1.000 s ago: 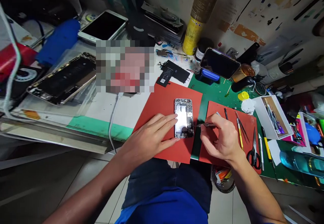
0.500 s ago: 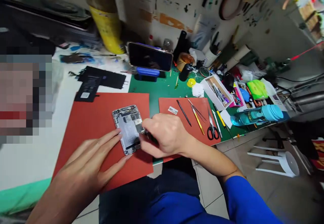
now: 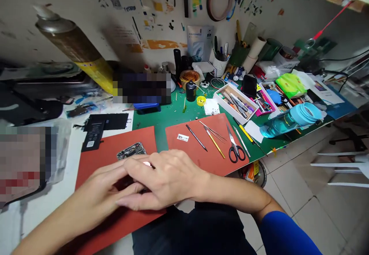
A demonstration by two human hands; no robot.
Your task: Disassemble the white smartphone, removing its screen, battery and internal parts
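Note:
An opened smartphone [image 3: 131, 150] with bare circuitry lies on the left red mat [image 3: 95, 166]; only its top end shows past my hands. My left hand [image 3: 112, 182] grips around the phone, its fingers and thumb partly covered by the other hand. Across it comes my right hand [image 3: 170, 178], fingers bent and pressed together over the phone. What those fingertips hold, if anything, is hidden. A detached black battery [image 3: 93, 134] rests at the mat's upper left corner.
On the right red mat [image 3: 190, 151] lie scissors [image 3: 236, 147], tweezers [image 3: 216, 132] and a dark thin tool [image 3: 196, 138]. Behind are a tool box [image 3: 236, 103], a black bottle [image 3: 190, 91] and a blue water bottle [image 3: 291, 120]. A spray can [image 3: 77, 47] leans at left.
The view has shifted. My right hand has moved over the left and now covers most of the phone. The left hand's fingers, earlier stretched along the phone's edge, are now bent.

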